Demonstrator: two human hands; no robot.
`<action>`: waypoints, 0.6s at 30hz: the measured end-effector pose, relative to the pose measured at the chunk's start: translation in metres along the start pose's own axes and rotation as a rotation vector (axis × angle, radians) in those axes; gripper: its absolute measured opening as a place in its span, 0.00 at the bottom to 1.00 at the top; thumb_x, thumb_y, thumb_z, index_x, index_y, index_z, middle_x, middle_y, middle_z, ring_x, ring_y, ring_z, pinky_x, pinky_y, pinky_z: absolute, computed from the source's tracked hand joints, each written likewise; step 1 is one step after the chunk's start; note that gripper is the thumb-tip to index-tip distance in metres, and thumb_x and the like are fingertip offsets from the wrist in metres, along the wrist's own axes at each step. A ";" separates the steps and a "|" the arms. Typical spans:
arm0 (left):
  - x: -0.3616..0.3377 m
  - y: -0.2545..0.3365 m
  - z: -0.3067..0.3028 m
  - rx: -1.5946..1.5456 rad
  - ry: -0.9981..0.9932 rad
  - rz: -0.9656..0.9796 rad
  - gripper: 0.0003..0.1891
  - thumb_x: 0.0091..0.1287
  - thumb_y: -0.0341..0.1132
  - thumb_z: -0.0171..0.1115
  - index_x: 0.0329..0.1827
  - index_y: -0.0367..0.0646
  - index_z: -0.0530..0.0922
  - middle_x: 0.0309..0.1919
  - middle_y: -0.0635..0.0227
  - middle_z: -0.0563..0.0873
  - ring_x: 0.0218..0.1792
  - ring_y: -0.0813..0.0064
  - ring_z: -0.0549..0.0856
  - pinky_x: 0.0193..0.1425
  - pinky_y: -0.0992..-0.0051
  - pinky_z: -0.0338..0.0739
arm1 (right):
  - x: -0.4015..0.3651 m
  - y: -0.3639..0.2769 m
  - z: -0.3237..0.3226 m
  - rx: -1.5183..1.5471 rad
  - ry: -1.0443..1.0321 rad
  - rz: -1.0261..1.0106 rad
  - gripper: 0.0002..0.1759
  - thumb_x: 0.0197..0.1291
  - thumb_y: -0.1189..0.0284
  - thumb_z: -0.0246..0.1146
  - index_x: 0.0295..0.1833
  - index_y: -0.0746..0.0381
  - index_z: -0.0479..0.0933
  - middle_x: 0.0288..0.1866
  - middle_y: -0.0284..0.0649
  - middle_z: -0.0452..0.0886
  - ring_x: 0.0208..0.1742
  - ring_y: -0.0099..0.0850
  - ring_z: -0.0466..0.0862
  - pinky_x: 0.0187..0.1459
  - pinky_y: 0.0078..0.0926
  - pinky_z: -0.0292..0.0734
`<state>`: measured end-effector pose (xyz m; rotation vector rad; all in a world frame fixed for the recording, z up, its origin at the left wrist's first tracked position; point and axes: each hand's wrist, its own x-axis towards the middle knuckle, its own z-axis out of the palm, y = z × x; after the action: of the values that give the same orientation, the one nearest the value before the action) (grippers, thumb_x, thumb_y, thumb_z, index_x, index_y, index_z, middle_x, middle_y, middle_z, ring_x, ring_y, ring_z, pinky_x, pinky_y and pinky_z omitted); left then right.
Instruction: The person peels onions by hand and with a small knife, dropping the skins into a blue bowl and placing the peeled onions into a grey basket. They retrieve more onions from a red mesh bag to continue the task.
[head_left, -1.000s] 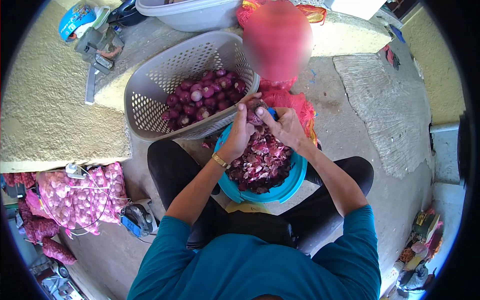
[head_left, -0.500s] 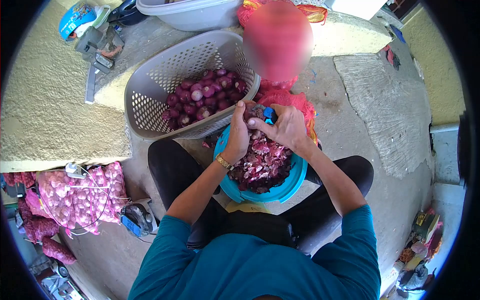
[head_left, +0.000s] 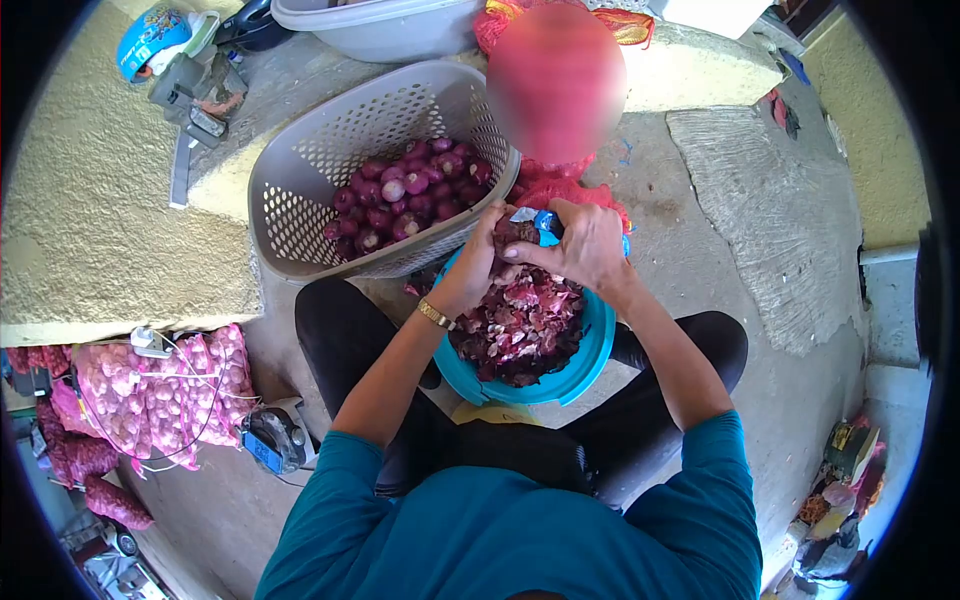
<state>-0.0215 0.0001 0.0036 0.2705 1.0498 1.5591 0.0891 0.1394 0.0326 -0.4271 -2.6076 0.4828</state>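
My left hand (head_left: pixel 474 268), with a gold watch at the wrist, is closed round a dark-skinned onion (head_left: pixel 513 235). My right hand (head_left: pixel 590 250) grips a small knife (head_left: pixel 545 221) with blue wrapping near its short blade. The blade is by the top of the onion, and the right thumb presses against the onion's side. Both hands are over a turquoise basin (head_left: pixel 603 362) heaped with purple onion skins (head_left: pixel 528 318). Just beyond the left hand stands a grey perforated basket (head_left: pixel 375 115) holding many peeled purple onions (head_left: pixel 400 195).
Red mesh sacking (head_left: pixel 580 196) lies behind the basin, partly under a blurred patch. A pale tub (head_left: pixel 385 30) is at the back. To the left are a pink net sack of bulbs (head_left: pixel 165 395) and a digital scale (head_left: pixel 275 438). My bent legs flank the basin.
The knife's blade now shows above the onion, where mostly blue wrapping showed before. My right hand has turned and shifted slightly right; my left wrist has moved a little left.
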 end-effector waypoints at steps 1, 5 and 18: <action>-0.001 0.003 0.003 -0.003 0.035 -0.012 0.25 0.78 0.61 0.39 0.46 0.49 0.73 0.18 0.80 0.70 0.16 0.84 0.68 0.19 0.82 0.59 | -0.001 0.001 0.001 0.000 0.000 0.000 0.44 0.39 0.25 0.67 0.26 0.61 0.81 0.16 0.46 0.79 0.19 0.44 0.83 0.21 0.39 0.78; -0.003 0.006 -0.002 0.069 -0.084 -0.113 0.27 0.77 0.62 0.41 0.32 0.50 0.73 0.15 0.82 0.65 0.14 0.84 0.64 0.19 0.81 0.55 | -0.004 -0.001 0.002 0.000 -0.027 0.022 0.44 0.39 0.26 0.67 0.26 0.62 0.80 0.16 0.46 0.79 0.19 0.45 0.83 0.22 0.40 0.78; 0.003 0.010 -0.006 -0.018 -0.121 -0.165 0.28 0.78 0.61 0.40 0.28 0.50 0.72 0.15 0.81 0.66 0.13 0.86 0.62 0.18 0.82 0.53 | -0.002 0.000 0.001 0.026 -0.021 0.018 0.43 0.40 0.26 0.67 0.26 0.61 0.80 0.15 0.47 0.78 0.19 0.46 0.83 0.22 0.41 0.77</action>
<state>-0.0333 0.0008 0.0065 0.2560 0.9399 1.3858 0.0907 0.1380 0.0312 -0.4396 -2.6171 0.5291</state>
